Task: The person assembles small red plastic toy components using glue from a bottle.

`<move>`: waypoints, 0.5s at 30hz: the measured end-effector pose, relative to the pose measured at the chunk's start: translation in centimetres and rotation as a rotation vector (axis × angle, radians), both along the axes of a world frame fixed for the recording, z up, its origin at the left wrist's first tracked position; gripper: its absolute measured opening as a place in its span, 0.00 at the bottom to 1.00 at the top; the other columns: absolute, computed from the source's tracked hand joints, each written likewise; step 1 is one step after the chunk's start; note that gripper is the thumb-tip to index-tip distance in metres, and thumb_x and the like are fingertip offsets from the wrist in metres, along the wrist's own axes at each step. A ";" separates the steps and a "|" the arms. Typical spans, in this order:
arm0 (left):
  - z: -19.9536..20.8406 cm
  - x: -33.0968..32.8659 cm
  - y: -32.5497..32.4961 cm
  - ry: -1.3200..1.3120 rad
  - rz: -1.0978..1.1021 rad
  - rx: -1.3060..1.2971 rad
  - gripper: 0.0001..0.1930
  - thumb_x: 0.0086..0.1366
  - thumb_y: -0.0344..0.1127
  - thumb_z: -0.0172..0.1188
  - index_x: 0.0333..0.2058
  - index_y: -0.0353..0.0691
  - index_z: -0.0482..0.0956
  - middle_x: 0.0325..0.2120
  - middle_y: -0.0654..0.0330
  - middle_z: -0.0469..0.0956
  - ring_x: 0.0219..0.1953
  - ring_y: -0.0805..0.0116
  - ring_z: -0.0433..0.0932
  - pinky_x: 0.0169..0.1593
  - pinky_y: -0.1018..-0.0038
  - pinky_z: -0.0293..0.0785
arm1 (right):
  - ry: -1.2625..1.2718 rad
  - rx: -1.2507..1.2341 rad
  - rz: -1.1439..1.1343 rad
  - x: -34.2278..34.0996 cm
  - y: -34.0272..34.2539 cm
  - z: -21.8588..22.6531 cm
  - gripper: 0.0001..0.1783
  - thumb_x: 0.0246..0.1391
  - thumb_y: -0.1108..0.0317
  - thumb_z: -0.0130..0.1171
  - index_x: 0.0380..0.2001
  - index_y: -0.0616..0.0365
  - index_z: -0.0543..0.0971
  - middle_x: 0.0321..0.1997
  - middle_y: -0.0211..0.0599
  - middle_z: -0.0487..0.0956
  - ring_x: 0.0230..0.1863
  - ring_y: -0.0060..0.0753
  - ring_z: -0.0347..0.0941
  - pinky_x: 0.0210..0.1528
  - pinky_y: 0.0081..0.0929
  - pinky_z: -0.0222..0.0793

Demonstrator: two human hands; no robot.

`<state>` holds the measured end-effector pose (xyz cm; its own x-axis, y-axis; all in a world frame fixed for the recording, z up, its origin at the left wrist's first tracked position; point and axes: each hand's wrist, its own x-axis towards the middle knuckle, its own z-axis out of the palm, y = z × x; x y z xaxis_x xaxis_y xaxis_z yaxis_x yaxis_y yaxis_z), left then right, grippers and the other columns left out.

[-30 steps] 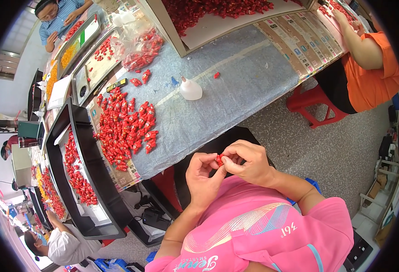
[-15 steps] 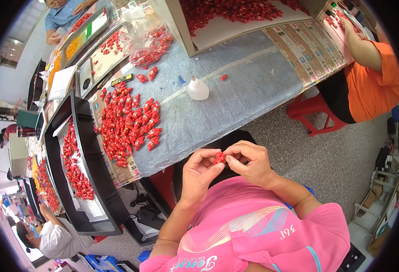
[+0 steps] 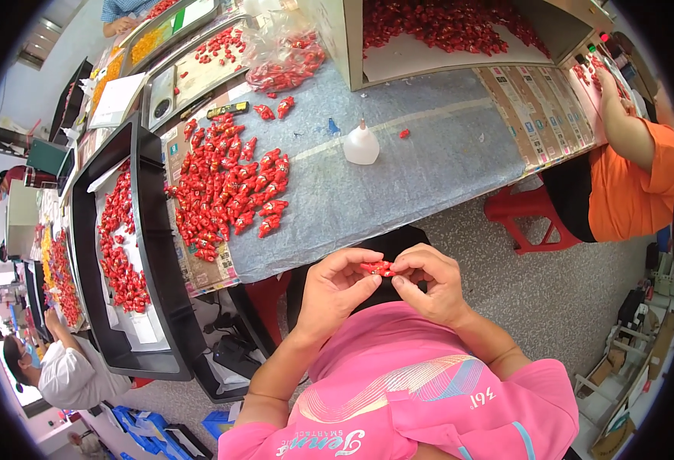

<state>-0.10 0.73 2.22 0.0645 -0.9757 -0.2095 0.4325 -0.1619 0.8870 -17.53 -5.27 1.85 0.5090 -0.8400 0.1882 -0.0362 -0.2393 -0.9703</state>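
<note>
A small red plastic figure (image 3: 378,268) is held in front of my body, just off the table's near edge. My left hand (image 3: 332,293) pinches one end of it between thumb and fingers. The other end sits between the thumb and fingertips of my right hand (image 3: 435,287). Fingertips cover part of the figure, so its full shape is hidden. Beyond my hands stands a white squeeze bottle (image 3: 362,146) with a thin tip, and a tiny red piece (image 3: 404,133) lies to its right. A heap of similar red figures (image 3: 226,188) spreads over the table to the left.
A black tray (image 3: 155,230) with red pieces stands at the left. Farther back are a plastic bag of red pieces (image 3: 287,65), a black-and-yellow cutter (image 3: 228,110) and an open box (image 3: 459,73) full of red pieces. A person in orange (image 3: 639,180) sits at right.
The red figure has turned and now lies lengthwise between my hands, with more of it showing; my fingers have shifted to its ends. The whole view has swung slightly.
</note>
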 end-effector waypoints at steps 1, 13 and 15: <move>0.0 0.1 0.0 0.036 -0.015 0.034 0.14 0.59 0.19 0.59 0.45 0.33 0.76 0.37 0.60 0.77 0.40 0.76 0.75 0.48 0.79 0.72 | 0.007 0.023 -0.008 0.0 0.1 0.0 0.10 0.44 0.81 0.63 0.33 0.61 0.78 0.33 0.38 0.78 0.32 0.29 0.76 0.33 0.22 0.72; -0.3 0.1 -0.6 0.194 -0.055 0.087 0.16 0.60 0.20 0.57 0.48 0.35 0.74 0.36 0.62 0.77 0.39 0.77 0.75 0.47 0.79 0.72 | 0.015 -0.083 0.035 -0.1 -0.2 -0.4 0.11 0.44 0.82 0.65 0.33 0.63 0.77 0.35 0.38 0.75 0.31 0.21 0.74 0.28 0.15 0.72; -0.3 0.0 -0.7 0.184 -0.036 0.086 0.16 0.60 0.21 0.58 0.48 0.35 0.74 0.36 0.61 0.77 0.39 0.76 0.75 0.45 0.79 0.73 | 0.017 -0.083 0.035 0.0 -0.3 -0.5 0.11 0.44 0.82 0.65 0.33 0.63 0.77 0.35 0.37 0.75 0.31 0.21 0.74 0.27 0.14 0.72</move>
